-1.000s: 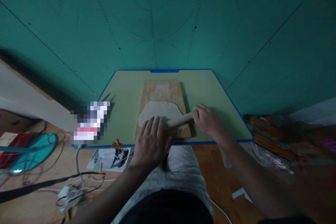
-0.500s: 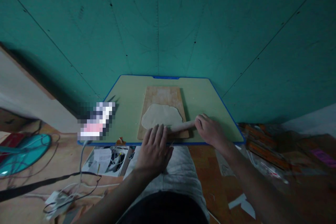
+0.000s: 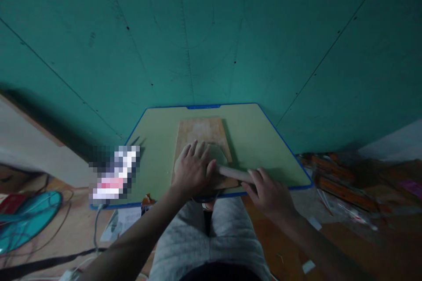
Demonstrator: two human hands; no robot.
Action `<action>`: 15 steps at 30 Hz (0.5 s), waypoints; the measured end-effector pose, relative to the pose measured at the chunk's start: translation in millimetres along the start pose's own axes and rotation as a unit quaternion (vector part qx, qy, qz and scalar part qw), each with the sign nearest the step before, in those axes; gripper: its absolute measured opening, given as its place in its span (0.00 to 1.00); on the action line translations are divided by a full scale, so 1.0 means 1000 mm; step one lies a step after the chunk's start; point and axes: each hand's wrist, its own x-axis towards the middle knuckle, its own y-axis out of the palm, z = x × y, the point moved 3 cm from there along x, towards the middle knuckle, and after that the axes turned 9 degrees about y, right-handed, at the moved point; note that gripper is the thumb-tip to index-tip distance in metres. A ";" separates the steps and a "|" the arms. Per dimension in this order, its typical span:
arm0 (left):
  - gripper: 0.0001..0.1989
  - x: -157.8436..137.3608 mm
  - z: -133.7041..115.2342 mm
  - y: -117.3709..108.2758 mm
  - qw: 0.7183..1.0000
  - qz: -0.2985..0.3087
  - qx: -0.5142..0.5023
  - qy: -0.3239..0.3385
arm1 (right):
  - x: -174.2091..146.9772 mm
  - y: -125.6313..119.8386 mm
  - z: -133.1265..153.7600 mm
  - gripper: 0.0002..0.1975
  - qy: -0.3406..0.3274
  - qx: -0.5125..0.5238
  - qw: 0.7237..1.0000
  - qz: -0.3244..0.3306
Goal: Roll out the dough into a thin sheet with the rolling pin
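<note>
A flat sheet of pale dough (image 3: 218, 153) lies on a wooden cutting board (image 3: 201, 129). My left hand (image 3: 193, 169) rests over the dough with its fingers stretched and spread, covering much of the sheet. A pale rolling pin (image 3: 234, 172) slants across the board's near right part. Its left end disappears under or beside my left palm; whether that palm presses on it is hidden. My right hand (image 3: 270, 193) grips the pin's right end, out past the board's edge.
The board sits on a pale yellow-green table (image 3: 263, 140) with a blue rim, against a green wall (image 3: 211, 44). At the table's left is a blurred-out device (image 3: 115, 173) with a cable. Orange items (image 3: 339, 191) lie on the floor at right.
My left hand has moved forward from the board's near edge onto the dough. My right hand and the pin's right end have come nearer to me. The view has shifted.
</note>
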 end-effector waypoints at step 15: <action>0.24 0.067 0.022 0.026 0.999 0.022 -0.025 -0.025 | 0.046 -0.006 -0.015 0.24 0.012 0.055 0.995 0.083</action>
